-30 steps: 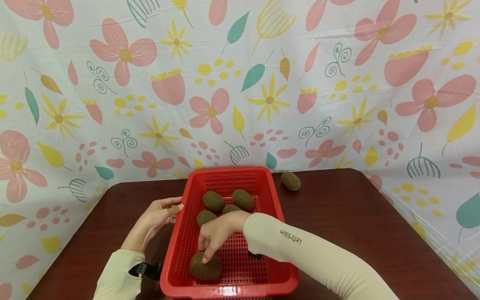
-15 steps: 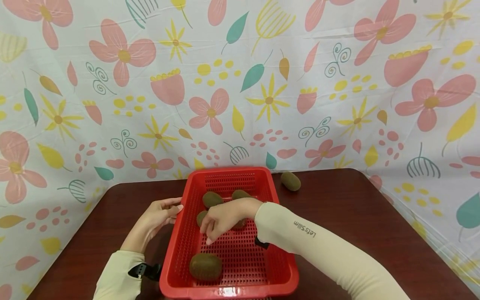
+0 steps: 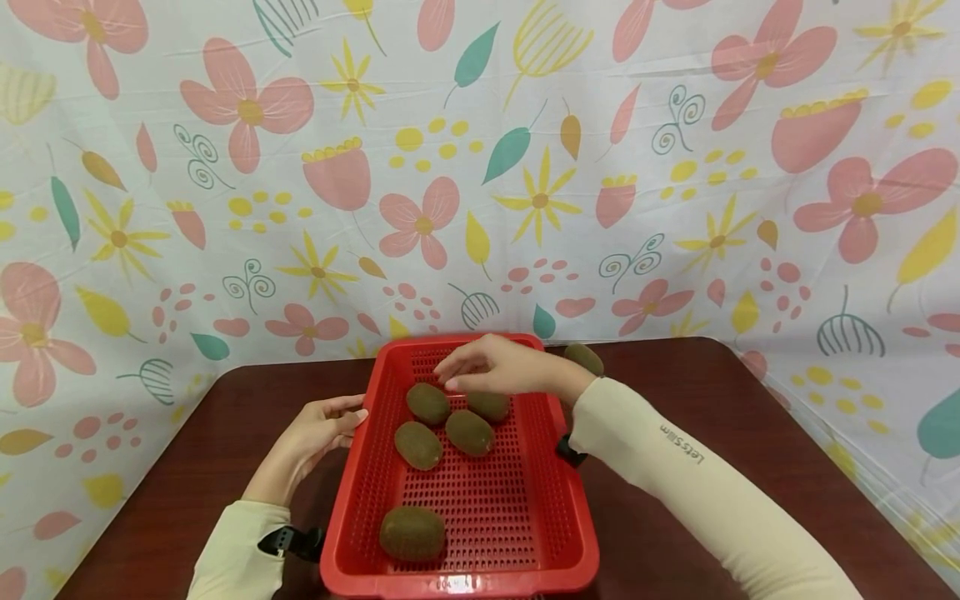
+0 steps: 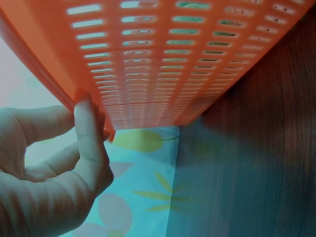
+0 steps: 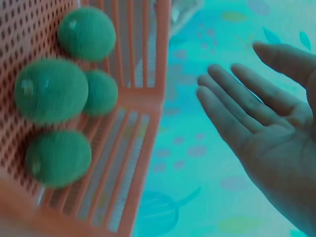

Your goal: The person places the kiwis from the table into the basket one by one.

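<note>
A red plastic basket point(image 3: 517, 533) with slotted walls stands on the table. My left hand point(image 3: 318, 433) grips its left rim, thumb over the edge and fingers outside; the left wrist view shows the fingers point(image 4: 89, 133) at the rim. Inside lie several brown kiwis: a cluster toward the far end, including one kiwi point(image 3: 469, 433), and a lone kiwi point(image 3: 412, 533) near the front. My right hand point(image 3: 498, 365) hovers over the far end of the basket, holding nothing, its fingers extended in the right wrist view. It partly covers the kiwi point(image 3: 489, 406) at the far right.
Another kiwi point(image 3: 583, 358) lies on the dark wooden table point(image 3: 675, 400), beyond the basket's right side and partly behind my right wrist. A white cloth point(image 3: 480, 167) with printed flowers and leaves hangs along the table's back edge.
My right hand has let go of the front kiwi, which stays at the basket's front, and has moved up and away to the far end. The left hand has not moved.
</note>
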{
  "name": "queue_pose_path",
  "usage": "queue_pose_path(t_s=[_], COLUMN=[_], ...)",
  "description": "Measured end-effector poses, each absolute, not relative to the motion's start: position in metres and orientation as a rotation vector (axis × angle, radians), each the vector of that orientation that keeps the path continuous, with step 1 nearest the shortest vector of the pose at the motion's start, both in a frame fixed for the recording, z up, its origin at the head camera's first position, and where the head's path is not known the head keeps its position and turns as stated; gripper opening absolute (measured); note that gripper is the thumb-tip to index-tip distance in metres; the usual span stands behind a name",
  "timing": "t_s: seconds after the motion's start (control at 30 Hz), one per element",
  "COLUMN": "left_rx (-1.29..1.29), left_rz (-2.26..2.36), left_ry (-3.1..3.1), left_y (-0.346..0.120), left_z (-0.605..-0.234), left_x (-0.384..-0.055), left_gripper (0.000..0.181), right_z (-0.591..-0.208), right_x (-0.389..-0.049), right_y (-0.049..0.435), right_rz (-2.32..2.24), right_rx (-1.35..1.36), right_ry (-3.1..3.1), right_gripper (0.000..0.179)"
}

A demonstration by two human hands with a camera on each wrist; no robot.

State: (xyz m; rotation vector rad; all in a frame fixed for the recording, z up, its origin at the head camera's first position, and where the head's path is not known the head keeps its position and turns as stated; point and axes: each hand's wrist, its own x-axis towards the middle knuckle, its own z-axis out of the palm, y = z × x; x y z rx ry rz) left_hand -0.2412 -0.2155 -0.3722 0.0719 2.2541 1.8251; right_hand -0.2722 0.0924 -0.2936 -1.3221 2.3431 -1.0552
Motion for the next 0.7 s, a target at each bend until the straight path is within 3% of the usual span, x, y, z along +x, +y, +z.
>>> queue_pose_path(t_s=[0.37, 0.7], left_rx=[0.072, 0.068], left_rz=[1.835, 1.827], left_ry=[2.249, 2.26], left_y=[-0.217, -0.217], left_z=[-0.373, -0.373], left_x=[-0.242, -0.242], left_gripper=[0.048, 0.048], right_z=[-0.309, -0.33], right_x=[-0.293, -0.312], right_y=[0.166, 0.21], right_rz=[-1.217, -1.276], right_rx=[-0.938, -0.827], right_ry=[2.614, 2.71], right_gripper=[0.038, 0.038])
